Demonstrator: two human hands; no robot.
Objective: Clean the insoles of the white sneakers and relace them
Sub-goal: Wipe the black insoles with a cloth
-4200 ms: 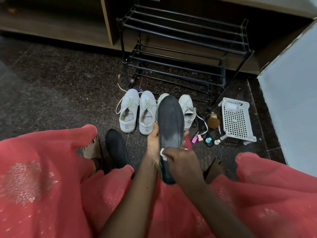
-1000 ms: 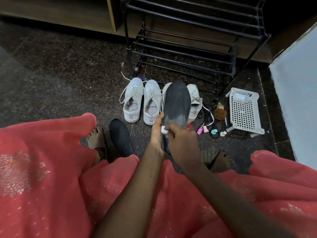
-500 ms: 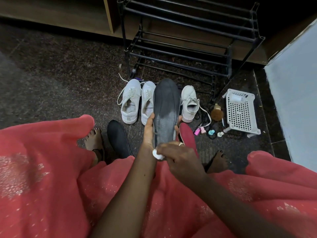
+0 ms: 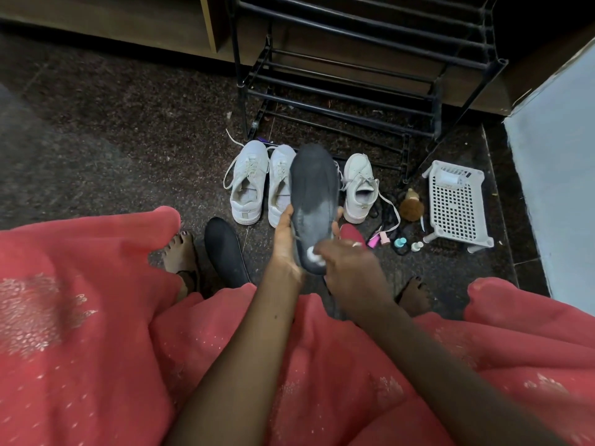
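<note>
left hand [image 4: 285,239] wrapped round dark insole [image 4: 314,188], right hand [image 4: 347,262] pinching white wad [image 4: 313,253] against its heel

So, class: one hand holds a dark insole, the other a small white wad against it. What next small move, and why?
Probably rub the white wad up toward the toe: the right hand presses it at the heel end, the left hand grips the insole, and a pale patch shows higher up.
</note>
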